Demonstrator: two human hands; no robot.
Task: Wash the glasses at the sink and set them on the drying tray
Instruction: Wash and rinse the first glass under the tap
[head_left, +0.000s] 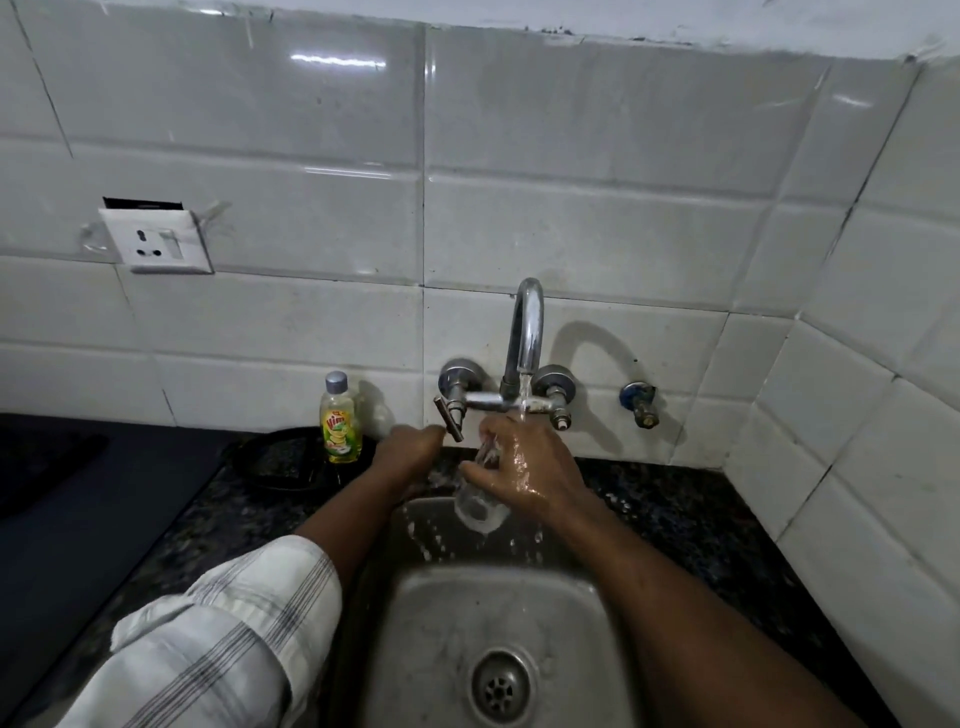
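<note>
Yellow Vim bottle (340, 423); right fingers (491, 427) hold glass (475, 506), left fingers (434, 434) at tap handle (449, 423), grip unclear

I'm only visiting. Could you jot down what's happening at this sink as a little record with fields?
place: steel sink below a white tiled wall
tap: running
water: falls onto the right hand and the glass
right hand: wet, grips a clear glass, tilted under the stream
left hand: at the tap's left lever; grip unclear
nearby: yellow soap bottle left of the tap; socket on the wall
drying tray: not clearly identifiable
</note>
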